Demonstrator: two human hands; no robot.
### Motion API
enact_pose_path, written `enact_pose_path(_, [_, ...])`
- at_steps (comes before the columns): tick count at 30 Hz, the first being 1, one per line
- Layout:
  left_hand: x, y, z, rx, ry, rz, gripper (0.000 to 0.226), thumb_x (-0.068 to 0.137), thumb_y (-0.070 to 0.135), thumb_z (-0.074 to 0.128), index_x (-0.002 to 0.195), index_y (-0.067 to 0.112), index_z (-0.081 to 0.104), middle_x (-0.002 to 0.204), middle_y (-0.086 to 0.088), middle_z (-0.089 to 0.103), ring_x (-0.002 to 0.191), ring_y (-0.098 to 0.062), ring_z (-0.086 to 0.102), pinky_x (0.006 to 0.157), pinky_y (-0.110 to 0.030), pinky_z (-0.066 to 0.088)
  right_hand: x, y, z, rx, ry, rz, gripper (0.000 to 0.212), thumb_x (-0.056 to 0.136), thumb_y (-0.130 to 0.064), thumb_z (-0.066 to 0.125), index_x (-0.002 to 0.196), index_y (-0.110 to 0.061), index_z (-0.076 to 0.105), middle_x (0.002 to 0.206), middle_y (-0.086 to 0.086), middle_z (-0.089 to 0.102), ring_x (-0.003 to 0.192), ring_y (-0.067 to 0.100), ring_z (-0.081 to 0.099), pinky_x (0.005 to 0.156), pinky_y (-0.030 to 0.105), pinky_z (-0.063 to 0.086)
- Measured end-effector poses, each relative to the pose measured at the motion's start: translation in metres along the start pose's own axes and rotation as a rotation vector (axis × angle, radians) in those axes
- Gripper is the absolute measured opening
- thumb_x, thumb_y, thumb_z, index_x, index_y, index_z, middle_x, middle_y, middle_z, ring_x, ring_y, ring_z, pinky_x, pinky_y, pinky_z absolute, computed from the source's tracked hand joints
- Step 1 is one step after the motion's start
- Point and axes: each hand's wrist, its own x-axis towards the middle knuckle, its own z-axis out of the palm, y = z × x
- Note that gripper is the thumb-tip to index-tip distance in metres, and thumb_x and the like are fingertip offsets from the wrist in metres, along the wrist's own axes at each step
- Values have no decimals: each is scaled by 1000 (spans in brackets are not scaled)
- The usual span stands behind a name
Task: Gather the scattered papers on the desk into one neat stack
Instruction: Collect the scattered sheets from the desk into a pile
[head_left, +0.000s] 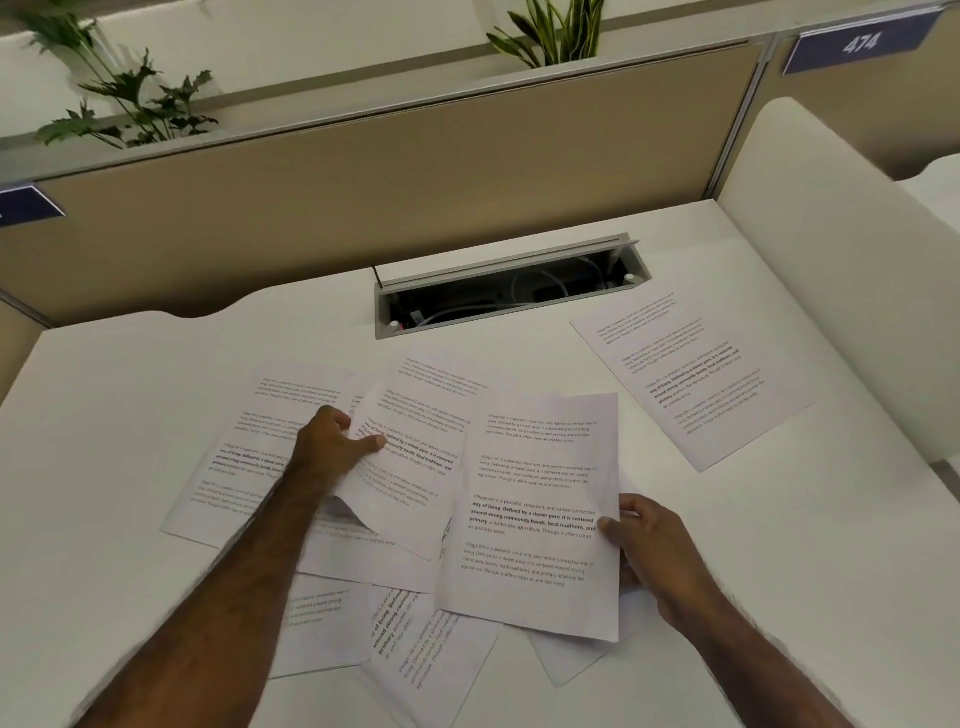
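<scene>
Your right hand (657, 556) has its grip clamped on the right edge of a white printed paper sheet (540, 514), with the thumb on top of the page and the other fingers under it. This sheet sits raised a little over the others and lies almost straight in front of you. Your left hand (332, 441) pinches the left edge of a second white printed sheet (410, 467), thumb pressed on the text, and the lower corner of that sheet curls upward near your wrist.

Under and around these two sheets, more white printed papers (249, 457) lie spread in a loose fan on the white desk (104, 395), overlapping each other at different angles. Some reach out to the left, some point toward you at the bottom edge of the pile. One single printed sheet (691, 379) lies apart on the right side of the desk, turned at an angle, and it touches no other paper.

Behind the pile, an open grey cable tray (509, 291) is set in the desk, with cables inside. A beige partition wall (363, 171) stands at the back, with green plants (130, 98) above it and a blue sign with the number 474 (862, 44).
</scene>
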Motion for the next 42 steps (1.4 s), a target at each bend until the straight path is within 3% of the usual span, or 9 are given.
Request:
enact_pose_path(3, [-7, 1, -3, -55, -26, 9, 37, 80, 29, 90, 97, 4, 68, 111, -19, 77, 89, -31, 69, 69, -33, 54, 1, -1, -3, 4, 9, -3, 19, 108, -14, 63, 126, -16, 70, 115, 8, 84, 94, 35, 83, 75, 62, 69])
enact_pose_path(9, [-29, -9, -22, -642, -132, -89, 35, 88, 6, 81, 121, -2, 71, 118, -23, 76, 111, -44, 73, 99, -57, 58, 3, 2, -10, 24, 33, -5, 20, 108, -13, 63, 126, -16, 71, 114, 7, 84, 91, 33, 84, 73, 60, 70])
enact_pose_path(15, [-49, -18, -38, -997, -158, -163, 33, 87, 7, 80, 119, 12, 74, 115, -11, 81, 111, -32, 75, 81, -38, 64, 4, 4, -10, 29, 25, -7, 20, 108, -13, 62, 126, -16, 70, 115, 8, 83, 93, 34, 83, 75, 61, 70])
enact_pose_path(21, [-87, -5, -13, -1140, -283, -137, 42, 88, 11, 79, 129, 10, 71, 121, -13, 79, 108, -30, 77, 78, -39, 67, 3, 5, -6, 24, -6, -15, 20, 108, -13, 62, 126, -17, 70, 115, 7, 83, 92, 33, 84, 72, 57, 71])
enact_pose_path(24, [-110, 6, 15, -1119, -288, -177, 37, 87, 5, 78, 124, 6, 72, 115, -17, 81, 98, -30, 80, 74, -41, 67, 3, 6, -4, 39, -19, -8, 19, 108, -13, 62, 123, -17, 72, 111, 8, 85, 88, 32, 85, 69, 54, 71])
enact_pose_path(28, [-133, 14, 53, -938, -244, -183, 30, 85, 2, 82, 113, 5, 72, 112, -19, 81, 104, -38, 77, 95, -55, 61, 2, 4, -2, 91, -53, 24, 20, 111, -26, 59, 121, -15, 73, 98, 6, 87, 80, 29, 86, 63, 44, 69])
enact_pose_path(33, [-149, 19, 83, -608, -135, 32, 27, 84, 13, 86, 98, 26, 66, 98, 10, 75, 91, -10, 72, 81, -28, 59, -2, -2, -1, 90, -67, 44, 42, 100, -60, 66, 114, -21, 72, 103, 4, 86, 86, 30, 85, 67, 47, 71])
enact_pose_path(37, [-158, 22, 94, -426, -128, 165, 27, 89, 33, 82, 106, 31, 62, 95, 28, 66, 89, 9, 64, 66, -4, 49, -2, -1, 1, 54, -38, -1, 36, 96, -43, 81, 122, -21, 71, 113, 4, 83, 92, 30, 84, 70, 53, 71])
enact_pose_path(42, [-136, 12, 73, -286, 169, 222, 19, 94, 41, 74, 89, 23, 71, 84, 10, 71, 81, -12, 69, 61, -13, 49, 1, 6, 1, -23, -13, -38, 16, 103, -17, 72, 119, -18, 70, 114, 5, 83, 93, 30, 82, 70, 52, 71])
